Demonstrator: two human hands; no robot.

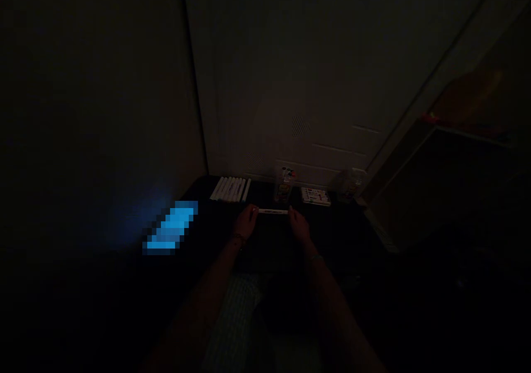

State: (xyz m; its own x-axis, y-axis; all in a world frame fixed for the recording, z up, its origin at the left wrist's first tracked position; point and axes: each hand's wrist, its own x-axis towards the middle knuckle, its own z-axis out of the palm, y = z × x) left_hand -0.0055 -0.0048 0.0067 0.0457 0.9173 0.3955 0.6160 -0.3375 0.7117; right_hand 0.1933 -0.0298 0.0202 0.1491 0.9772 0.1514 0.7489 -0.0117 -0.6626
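I hold a slim white marker [272, 211] level near the centre of the frame, just below the middle, with dark print along its side. My left hand [248, 221] grips its left end between bent fingers, and my right hand [299, 226] pinches its right end the same way, so the barrel spans the gap between them. A thin bracelet [239, 237] circles my left wrist; a band [316, 257] shows faintly on my right.

Under my hands lies a dark tabletop [269, 245]. Beyond my left hand, left of the frame's centre, a row of white markers [229, 189] lies side by side, the rightmost set slightly apart. Just above the marker I hold stands a clear container [284, 186] with dark and red tips at its top. To its right lies a flat group of white, printed pens [316, 196], and further right another clear container [353, 185], too dim to read. A pixelated blue glow [171, 228] lights the left of the frame. Pale fabric [232, 317] shows between my forearms at the bottom.
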